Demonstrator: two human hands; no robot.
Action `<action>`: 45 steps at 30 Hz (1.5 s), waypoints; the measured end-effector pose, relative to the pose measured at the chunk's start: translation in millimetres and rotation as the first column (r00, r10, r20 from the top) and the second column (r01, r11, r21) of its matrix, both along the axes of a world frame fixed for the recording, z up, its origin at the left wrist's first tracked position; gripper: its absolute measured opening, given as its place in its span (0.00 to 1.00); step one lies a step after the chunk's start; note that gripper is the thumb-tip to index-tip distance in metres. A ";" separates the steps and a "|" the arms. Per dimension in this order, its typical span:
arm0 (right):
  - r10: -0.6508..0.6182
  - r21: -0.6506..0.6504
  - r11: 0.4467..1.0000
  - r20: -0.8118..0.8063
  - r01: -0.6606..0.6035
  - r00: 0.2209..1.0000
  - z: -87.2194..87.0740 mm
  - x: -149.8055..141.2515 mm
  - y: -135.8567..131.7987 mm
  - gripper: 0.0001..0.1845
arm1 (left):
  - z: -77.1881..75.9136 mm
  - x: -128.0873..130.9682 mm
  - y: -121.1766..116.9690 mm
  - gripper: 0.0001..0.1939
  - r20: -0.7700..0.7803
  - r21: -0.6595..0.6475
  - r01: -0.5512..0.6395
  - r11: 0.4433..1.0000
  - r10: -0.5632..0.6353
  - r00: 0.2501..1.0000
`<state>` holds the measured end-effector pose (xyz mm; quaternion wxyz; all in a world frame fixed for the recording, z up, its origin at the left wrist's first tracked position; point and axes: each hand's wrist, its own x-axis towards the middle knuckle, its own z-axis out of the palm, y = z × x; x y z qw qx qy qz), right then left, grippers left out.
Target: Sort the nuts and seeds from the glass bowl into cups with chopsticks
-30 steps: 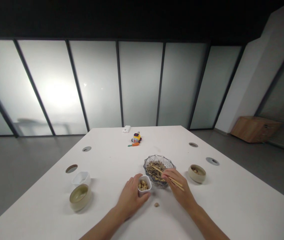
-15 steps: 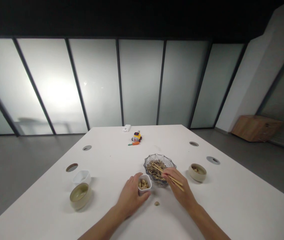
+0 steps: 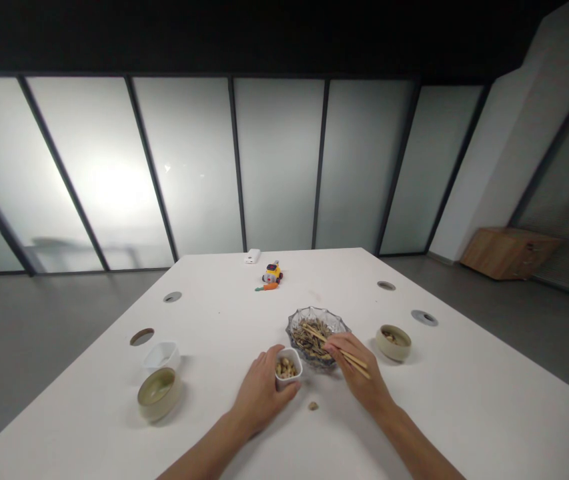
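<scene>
Held white cup (image 3: pixel 287 383) in half-curled left grip (image 3: pixel 260 392), near-left of glass bowl (image 3: pixel 338 324); pinched chopsticks (image 3: pixel 317 335) in closed right grip (image 3: pixel 357 370). Possibly risked scattering seeds (image 3: pixel 300 338) through uneven pinching.

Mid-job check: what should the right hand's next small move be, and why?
I'd probably have the right hand gently pinch the chopsticks on one piece: their tips reach among the seed-like pieces in the glass bowl, though whether they grip anything is too small to tell. The left hand holds the white cup of tan pieces beside the bowl.
</scene>
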<state>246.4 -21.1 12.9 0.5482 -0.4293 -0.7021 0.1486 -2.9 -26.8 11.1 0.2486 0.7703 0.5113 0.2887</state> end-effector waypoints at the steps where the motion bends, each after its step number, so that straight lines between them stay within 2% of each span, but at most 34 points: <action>1: -0.007 -0.002 1.000 -0.006 0.007 1.000 0.9 0.0 -0.4 0.14 | 0.4 0.0 -0.2 0.31 -0.001 -0.004 0.000 1.000 0.000 1.000; 6: -0.118 0.007 0.993 -0.078 0.119 0.990 8.4 5.7 0.6 0.19 | -1.0 -0.4 0.0 0.32 -0.007 -0.009 0.003 1.000 -0.003 1.000; 9: -0.183 -0.060 0.983 -0.227 0.174 0.957 12.2 15.3 4.4 0.22 | -3.4 -0.5 1.1 0.32 -0.011 -0.009 0.003 1.000 -0.003 1.000; 13: -0.069 -0.154 0.988 -0.563 -0.022 0.823 19.1 27.4 5.2 0.22 | -4.5 -0.1 2.1 0.31 -0.016 -0.011 0.002 1.000 -0.002 1.000; 15: 0.000 -0.173 0.976 -0.617 -0.136 0.787 24.2 30.7 2.5 0.22 | -3.7 0.1 2.0 0.31 -0.013 -0.012 0.006 1.000 -0.006 1.000; 19: 0.066 -0.277 0.923 -0.568 -0.267 0.821 35.9 34.0 -4.9 0.24 | -1.1 0.4 1.3 0.33 -0.010 -0.027 0.002 1.000 -0.002 1.000; 24: 0.077 -0.284 0.921 -0.536 -0.266 0.841 47.5 41.9 -11.4 0.28 | 0.5 0.6 0.5 0.33 -0.027 -0.033 -0.007 0.999 0.006 1.000; 28: 0.135 -0.374 0.882 -0.383 -0.287 0.914 50.1 45.2 -14.8 0.29 | -0.9 0.2 0.4 0.32 -0.025 -0.011 -0.004 1.000 0.004 1.000; 33: 0.203 -0.443 0.841 -0.277 -0.312 0.939 51.8 39.8 -18.5 0.31 | -0.7 0.5 0.3 0.31 -0.024 0.000 -0.006 1.000 0.006 1.000; 40: 0.205 -0.460 0.845 -0.196 -0.275 0.959 52.4 39.5 -18.4 0.32 | 0.1 1.0 0.1 0.31 -0.019 -0.003 -0.007 1.000 0.007 1.000; 45: 0.205 -0.455 0.847 -0.195 -0.274 0.959 48.9 41.6 -17.0 0.34 | -3.0 0.5 1.6 0.32 -0.026 -0.008 -0.006 1.000 0.005 1.000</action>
